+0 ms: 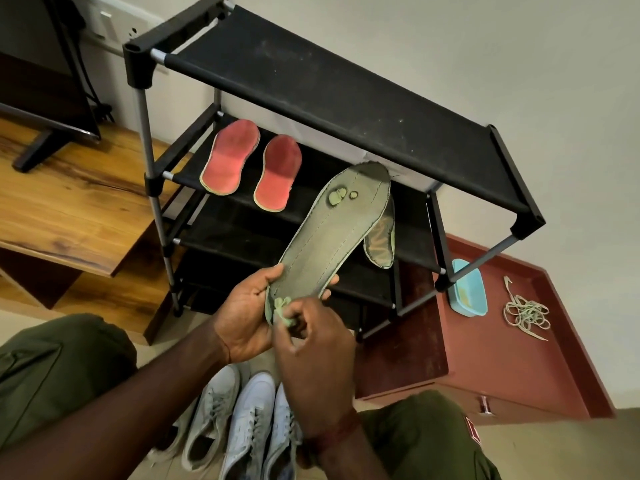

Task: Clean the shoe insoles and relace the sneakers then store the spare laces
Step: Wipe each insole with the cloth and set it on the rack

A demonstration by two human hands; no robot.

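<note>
Head view suggests cleaning is under way. The left grip (242,317) curls round the heel end of a green insole (332,230), held up before the shoe rack (346,88), and the right grip (311,341) pinches a small green wad (282,311) against that heel. Two red insoles (252,168) lie on the rack's second shelf. Sneakers (242,420) wait on the floor, and spare laces (526,311) lie unstored on the red counter (502,368). The insole's long axis runs from heel, low left, to toe, upper right.
</note>
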